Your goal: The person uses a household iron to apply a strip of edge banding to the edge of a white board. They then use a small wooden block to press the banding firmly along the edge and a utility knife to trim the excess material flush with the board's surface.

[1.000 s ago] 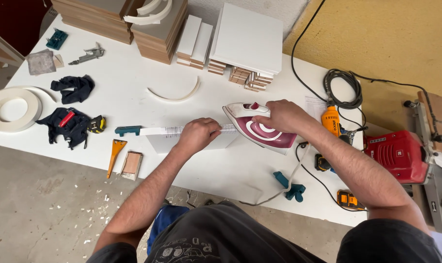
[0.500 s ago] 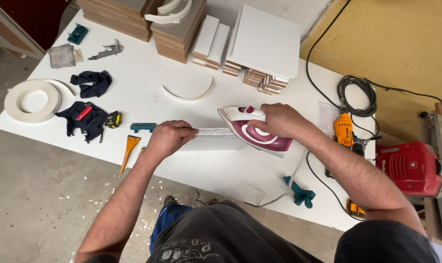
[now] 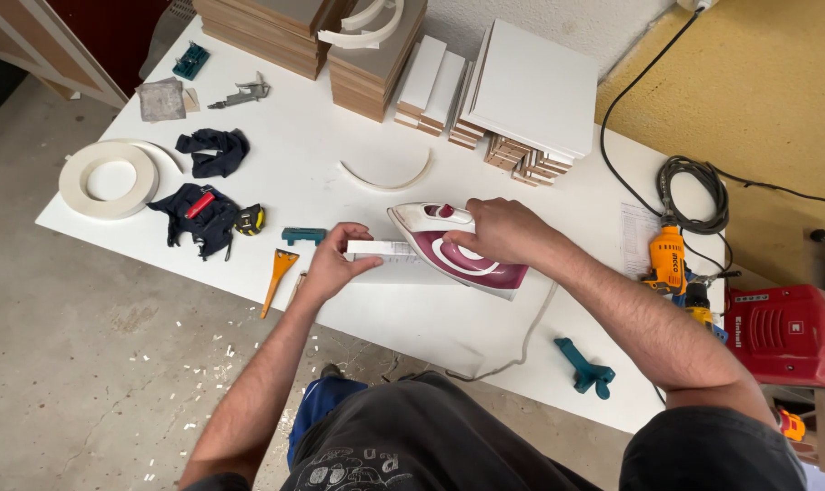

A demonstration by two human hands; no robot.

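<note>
- Narrow white board (image 3: 387,251), standing on edge on the white laminate worktop (image 3: 312,145), pinched at its end by the left hand (image 3: 333,262); thumb on the far face, fingers curled on the near face.
- Maroon-and-white plastic steam iron (image 3: 456,249), smooth and glossy, pointed nose toward the left fingers, pressed on the board's top edge just beyond those fingertips.
- Right hand (image 3: 496,232) clenched around the iron's handle, knuckles up.
- Compared with half a second ago: left hand shifted from over the board's top to its end; iron nose closer to the left fingers.
- Just beyond the left thumb: small teal plastic block (image 3: 303,235); beside the left wrist, orange-handled scraper (image 3: 279,275).
- Past the right knuckles: curved white edging strip (image 3: 385,182), thin and arc-shaped, then stacked square white panels (image 3: 531,91) with raw brown edges.
- Well left of the left fingers: flat white edge-banding roll (image 3: 110,178), crumpled dark cloth gloves (image 3: 201,214), yellow tape measure (image 3: 252,219).
- Behind the right forearm: teal plastic clamp (image 3: 585,370), orange drill (image 3: 667,259).
</note>
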